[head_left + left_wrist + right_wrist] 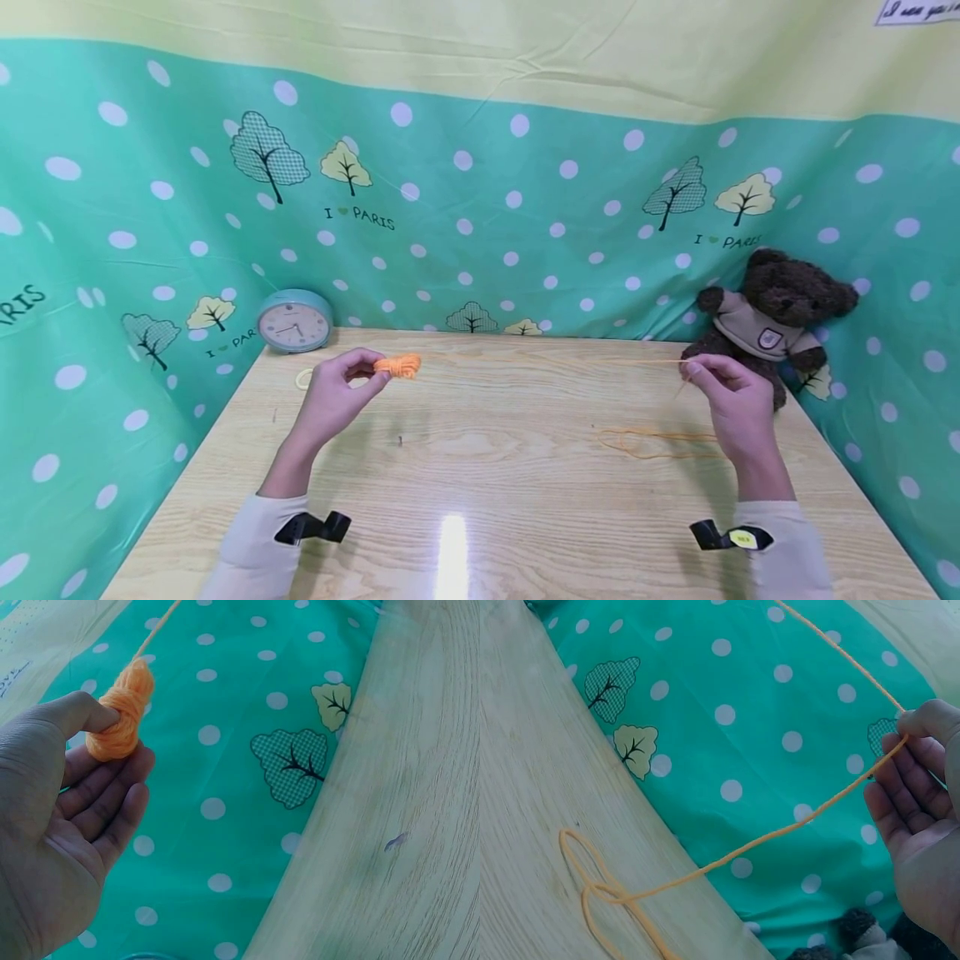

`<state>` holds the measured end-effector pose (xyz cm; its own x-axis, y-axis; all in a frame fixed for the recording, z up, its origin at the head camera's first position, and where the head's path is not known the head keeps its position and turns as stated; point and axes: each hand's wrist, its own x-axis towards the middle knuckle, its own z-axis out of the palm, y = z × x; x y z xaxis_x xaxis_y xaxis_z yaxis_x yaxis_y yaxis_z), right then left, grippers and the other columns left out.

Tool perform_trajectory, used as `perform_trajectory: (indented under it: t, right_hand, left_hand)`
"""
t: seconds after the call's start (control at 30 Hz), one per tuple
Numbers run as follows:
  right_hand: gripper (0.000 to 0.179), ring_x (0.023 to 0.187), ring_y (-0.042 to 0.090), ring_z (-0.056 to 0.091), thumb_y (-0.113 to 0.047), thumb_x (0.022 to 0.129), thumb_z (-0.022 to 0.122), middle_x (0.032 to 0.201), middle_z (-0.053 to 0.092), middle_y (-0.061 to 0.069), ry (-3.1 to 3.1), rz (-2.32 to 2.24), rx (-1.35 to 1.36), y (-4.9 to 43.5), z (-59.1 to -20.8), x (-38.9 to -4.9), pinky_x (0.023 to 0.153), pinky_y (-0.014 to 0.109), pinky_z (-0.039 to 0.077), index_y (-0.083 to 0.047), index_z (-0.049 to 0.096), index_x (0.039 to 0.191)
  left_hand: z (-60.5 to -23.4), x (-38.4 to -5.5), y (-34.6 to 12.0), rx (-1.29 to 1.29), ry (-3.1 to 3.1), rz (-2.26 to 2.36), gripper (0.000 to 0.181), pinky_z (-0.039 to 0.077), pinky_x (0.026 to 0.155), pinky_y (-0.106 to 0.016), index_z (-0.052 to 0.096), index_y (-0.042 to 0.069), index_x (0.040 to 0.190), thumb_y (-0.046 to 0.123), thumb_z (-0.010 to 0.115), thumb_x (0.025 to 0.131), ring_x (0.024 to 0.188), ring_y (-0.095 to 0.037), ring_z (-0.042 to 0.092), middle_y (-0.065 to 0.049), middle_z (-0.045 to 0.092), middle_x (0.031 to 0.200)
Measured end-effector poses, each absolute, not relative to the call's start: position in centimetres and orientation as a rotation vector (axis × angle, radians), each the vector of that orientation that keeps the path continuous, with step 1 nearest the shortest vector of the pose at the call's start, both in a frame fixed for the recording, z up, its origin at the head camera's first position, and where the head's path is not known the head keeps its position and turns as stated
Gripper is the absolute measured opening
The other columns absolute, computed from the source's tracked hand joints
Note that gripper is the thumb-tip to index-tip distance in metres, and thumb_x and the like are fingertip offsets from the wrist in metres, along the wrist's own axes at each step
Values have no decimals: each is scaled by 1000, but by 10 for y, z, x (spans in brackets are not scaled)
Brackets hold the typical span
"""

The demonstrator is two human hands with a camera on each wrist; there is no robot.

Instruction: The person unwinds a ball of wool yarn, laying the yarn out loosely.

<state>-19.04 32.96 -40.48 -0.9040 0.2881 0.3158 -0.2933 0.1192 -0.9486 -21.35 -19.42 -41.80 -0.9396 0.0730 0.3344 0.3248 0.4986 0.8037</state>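
An orange bundle of wound yarn (399, 366) is pinched between the thumb and fingers of my left hand (339, 398), raised over the table's left side. From the bundle's end, in the left wrist view, a single strand (156, 631) leads up and away. Far to the right, my right hand (738, 406) pinches the orange yarn strand (847, 656) between thumb and fingertips. Below that pinch the strand runs down to loose yarn loops (652, 444) lying on the table. Both hands are held apart above the wood.
A teal alarm clock (296, 321) stands at the back left, with a pale ring (303, 379) near it. At the back right sits a dark brown teddy bear (772, 325). Green dotted cloth (525, 225) surrounds the wooden table (487, 483). A small dark mark (400, 441) shows on the wood.
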Motion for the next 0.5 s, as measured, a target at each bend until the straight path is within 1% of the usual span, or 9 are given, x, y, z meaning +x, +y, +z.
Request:
perform_trajectory:
  t: [0.07, 0.17, 0.2, 0.4, 0.5]
  right_hand:
    - [26, 88, 9, 68, -14, 97, 73, 91, 75, -4, -1991, 1821, -28, 333, -406, -190, 81, 12, 55, 9, 69, 109]
    - [25, 87, 10, 67, -14, 96, 74, 90, 75, -3, -1988, 1813, -69, 339, -408, -190, 80, 13, 55, 7, 71, 108]
    - [25, 87, 10, 67, -14, 96, 74, 90, 75, -2, -1981, 1820, -77, 340, -408, -190, 80, 13, 55, 7, 71, 108]
    - [25, 86, 9, 65, -19, 96, 75, 90, 74, -8, -2040, 1795, -158, 351, -412, -188, 77, 11, 52, 2, 72, 110]
    - [25, 86, 6, 64, -21, 96, 75, 89, 74, -11, -2079, 1755, -200, 357, -414, -186, 76, 11, 51, 0, 73, 111]
  left_hand:
    - [-418, -214, -194, -339, -2486, -1420, 16, 55, 88, -18, 73, 5, 108, 14, 73, 96, 90, -5, 67, -10, 74, 103]
    - [-418, -214, -194, -338, -2487, -1419, 16, 56, 89, -21, 73, 5, 108, 14, 73, 95, 90, -4, 67, -10, 74, 103]
    - [-418, -214, -194, -338, -2487, -1418, 15, 57, 89, -24, 73, 5, 108, 14, 73, 95, 90, -4, 67, -10, 74, 103]
    - [-419, -214, -194, -336, -2488, -1410, 15, 60, 90, -33, 73, 5, 108, 12, 74, 95, 89, -3, 67, -10, 75, 103]
    - [-418, -214, -194, -334, -2490, -1409, 15, 60, 90, -34, 73, 5, 108, 12, 74, 95, 89, -3, 67, -10, 75, 103]
